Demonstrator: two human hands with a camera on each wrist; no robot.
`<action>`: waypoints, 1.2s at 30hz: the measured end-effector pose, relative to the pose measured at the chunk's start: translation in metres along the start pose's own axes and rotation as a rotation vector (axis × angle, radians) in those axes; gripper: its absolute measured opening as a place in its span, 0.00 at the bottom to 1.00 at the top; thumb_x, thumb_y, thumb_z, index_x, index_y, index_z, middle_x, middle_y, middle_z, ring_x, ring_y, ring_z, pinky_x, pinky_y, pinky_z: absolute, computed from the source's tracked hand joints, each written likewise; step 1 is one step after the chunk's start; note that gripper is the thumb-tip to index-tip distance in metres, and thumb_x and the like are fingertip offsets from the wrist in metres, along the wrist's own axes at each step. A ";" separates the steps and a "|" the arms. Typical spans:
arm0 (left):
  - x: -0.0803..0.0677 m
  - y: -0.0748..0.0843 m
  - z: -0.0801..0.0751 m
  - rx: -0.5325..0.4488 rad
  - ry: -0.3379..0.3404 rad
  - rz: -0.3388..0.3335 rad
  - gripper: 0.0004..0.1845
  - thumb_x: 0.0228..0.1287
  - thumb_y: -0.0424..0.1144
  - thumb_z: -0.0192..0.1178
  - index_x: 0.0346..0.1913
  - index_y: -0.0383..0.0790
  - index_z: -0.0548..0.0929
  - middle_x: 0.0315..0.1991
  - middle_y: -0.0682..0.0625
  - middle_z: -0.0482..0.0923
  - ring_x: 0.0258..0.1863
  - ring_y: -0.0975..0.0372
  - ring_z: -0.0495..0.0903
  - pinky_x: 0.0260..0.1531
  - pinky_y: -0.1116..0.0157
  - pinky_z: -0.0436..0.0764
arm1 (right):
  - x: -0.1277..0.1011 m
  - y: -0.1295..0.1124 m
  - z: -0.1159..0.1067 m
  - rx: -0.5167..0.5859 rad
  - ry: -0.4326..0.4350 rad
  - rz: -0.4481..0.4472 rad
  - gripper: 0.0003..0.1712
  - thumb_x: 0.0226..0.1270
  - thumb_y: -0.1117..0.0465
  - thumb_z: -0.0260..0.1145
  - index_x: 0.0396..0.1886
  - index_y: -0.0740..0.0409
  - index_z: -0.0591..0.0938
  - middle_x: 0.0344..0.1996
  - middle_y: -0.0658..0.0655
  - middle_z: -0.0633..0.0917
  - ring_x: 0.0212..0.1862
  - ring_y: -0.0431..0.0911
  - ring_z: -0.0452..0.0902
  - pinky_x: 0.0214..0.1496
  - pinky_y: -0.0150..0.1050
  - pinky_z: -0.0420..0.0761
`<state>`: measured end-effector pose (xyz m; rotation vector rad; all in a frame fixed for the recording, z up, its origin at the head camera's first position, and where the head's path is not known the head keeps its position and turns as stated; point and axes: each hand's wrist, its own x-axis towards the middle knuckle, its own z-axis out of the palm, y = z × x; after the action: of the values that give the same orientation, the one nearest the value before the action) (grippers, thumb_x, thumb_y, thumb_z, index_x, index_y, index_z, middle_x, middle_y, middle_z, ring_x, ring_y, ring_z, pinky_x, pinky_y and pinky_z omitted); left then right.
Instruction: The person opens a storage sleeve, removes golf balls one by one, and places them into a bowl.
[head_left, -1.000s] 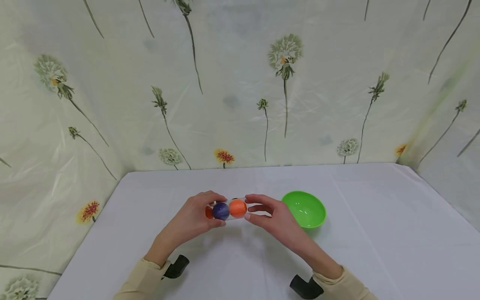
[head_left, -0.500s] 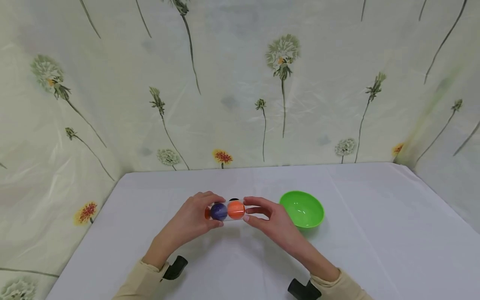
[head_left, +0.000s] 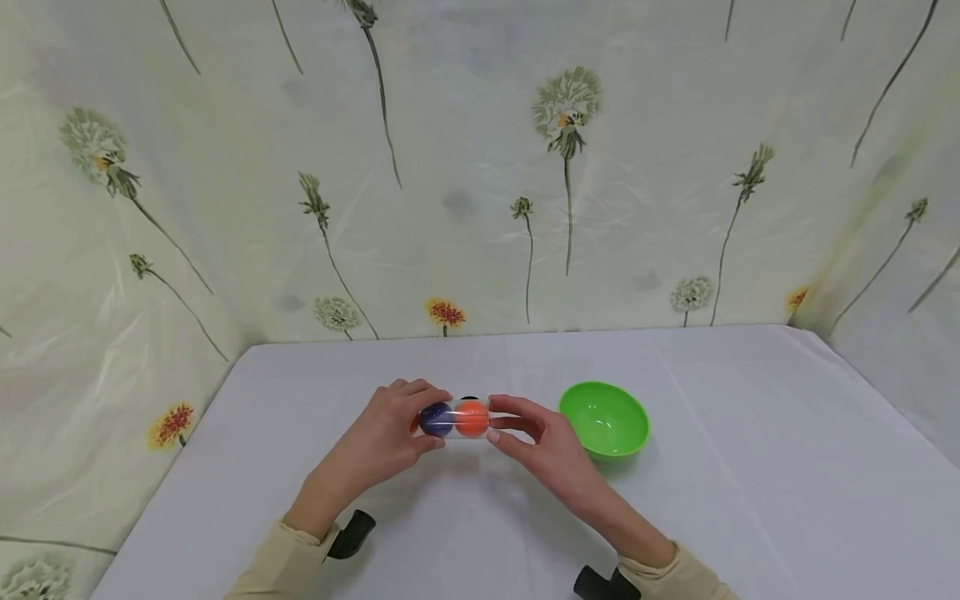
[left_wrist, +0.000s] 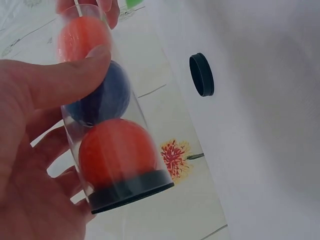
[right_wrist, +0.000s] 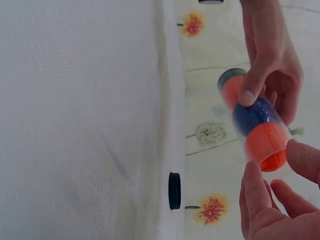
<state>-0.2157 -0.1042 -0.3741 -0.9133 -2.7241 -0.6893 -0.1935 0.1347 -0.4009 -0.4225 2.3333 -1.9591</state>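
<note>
Tube: clear plastic tube (head_left: 452, 419) with a black end cap (left_wrist: 131, 190), held level above the middle of the white-clothed table (head_left: 750, 467), nearer its far edge than its near one.
Contents: orange ball (left_wrist: 117, 152) at the capped end, dark blue ball (left_wrist: 102, 97) in the middle, second orange ball (head_left: 472, 417) at the other end.
Left hand: my left hand (head_left: 382, 437) wraps thumb and fingers round the capped end.
Right hand: my right hand (head_left: 536, 440) touches the open end with its fingertips; fingers nearly straight, a light contact.
Loose cap: black round cap (right_wrist: 174, 190) lies on the table beyond the tube.
Bowl: green plastic bowl (head_left: 604, 419) sits just right of my right hand.
Handling: likely light, stiff, smooth-walled and slippery; the balls may roll out if tipped. Best held round the barrel near the capped end.
</note>
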 end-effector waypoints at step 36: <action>-0.001 0.007 -0.011 0.098 0.025 0.066 0.27 0.48 0.36 0.78 0.54 0.43 0.84 0.48 0.54 0.80 0.48 0.58 0.73 0.51 0.53 0.71 | -0.006 0.001 0.010 0.168 0.034 0.111 0.29 0.64 0.62 0.71 0.65 0.53 0.77 0.58 0.52 0.81 0.58 0.47 0.78 0.56 0.41 0.78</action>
<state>-0.2107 -0.1053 -0.3620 -0.9602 -2.6662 -0.5461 -0.1856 0.1268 -0.4050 -0.2444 2.1374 -2.1028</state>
